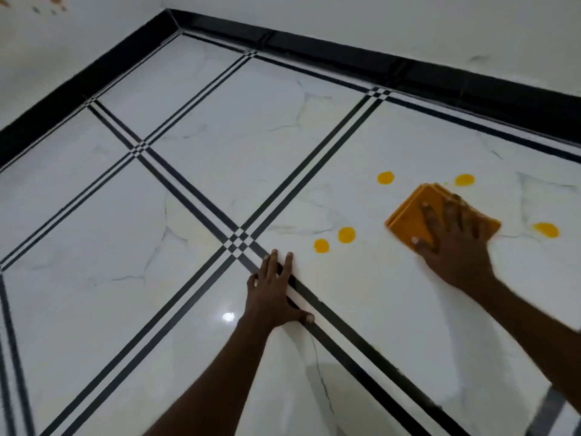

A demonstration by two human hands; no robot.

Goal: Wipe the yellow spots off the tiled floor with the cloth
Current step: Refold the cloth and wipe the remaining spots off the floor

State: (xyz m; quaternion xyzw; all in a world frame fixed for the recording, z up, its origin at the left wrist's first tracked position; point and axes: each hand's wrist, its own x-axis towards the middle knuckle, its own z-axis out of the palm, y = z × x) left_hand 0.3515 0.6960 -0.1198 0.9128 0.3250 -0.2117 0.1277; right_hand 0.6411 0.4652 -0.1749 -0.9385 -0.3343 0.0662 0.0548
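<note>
Right hand: my right hand (452,247) lies flat on the cloth (418,212), fingers straight and spread, pressing it to the floor (408,309); nothing is curled round it.
Left hand: my left hand (276,294) is spread flat on the tile across a black stripe (345,332), holding nothing, and I judge it is bracing me.
Cloth: folded orange pad, lying among the spots on the right-hand tile, touching none that I can see.
Spots: five in view: two (385,178) beyond the cloth's far edge, a pair (346,235) between my hands, one (546,230) out to the right.
Smear risk: a flat push could drag yellow into a streak rather than lift it (wetness I cannot tell from here).
Slip risk: the tile is glossy, with a light glare near my left wrist; leaning hard for the right spot could let the bracing palm slide.
Fold risk: with only flat pressure on it, the folded layers may splay or bunch mid-stroke.
Miss risk: a tiny speck sits near the far right spot; the orange cloth could hide leftover yellow under its edge.
</note>
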